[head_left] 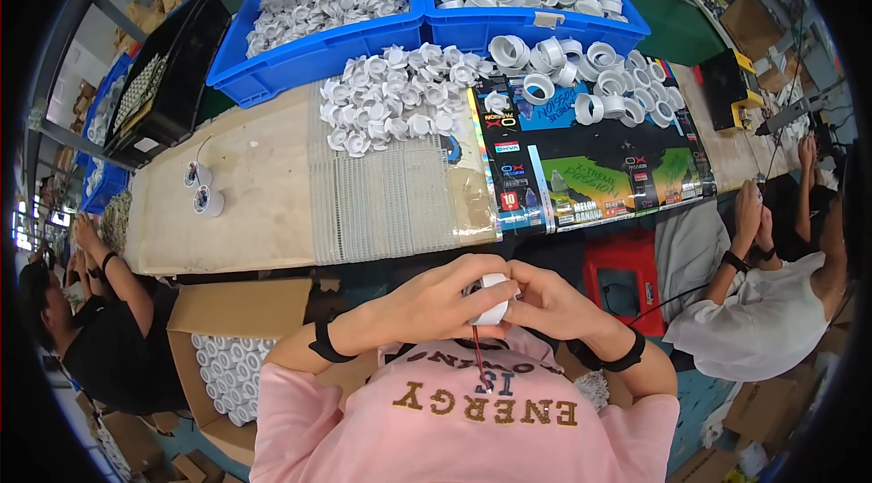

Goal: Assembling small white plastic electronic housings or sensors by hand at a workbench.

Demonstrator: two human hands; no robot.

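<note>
My left hand (442,296) and my right hand (542,298) meet close to my chest, both closed around one small white round plastic part (493,298). Thin red and dark wires (478,351) hang down from the part over my pink shirt. On the table ahead lie a heap of white flower-shaped plastic pieces (391,100) and a group of white rings (590,83). Most of the held part is hidden by my fingers.
Two blue bins (318,52) (536,24) of white parts stand at the table's far side, a black crate (168,74) left of them. Two assembled parts (202,190) rest on the left. A cardboard box (238,365) of white parts sits by my left knee. Two other people work at either side.
</note>
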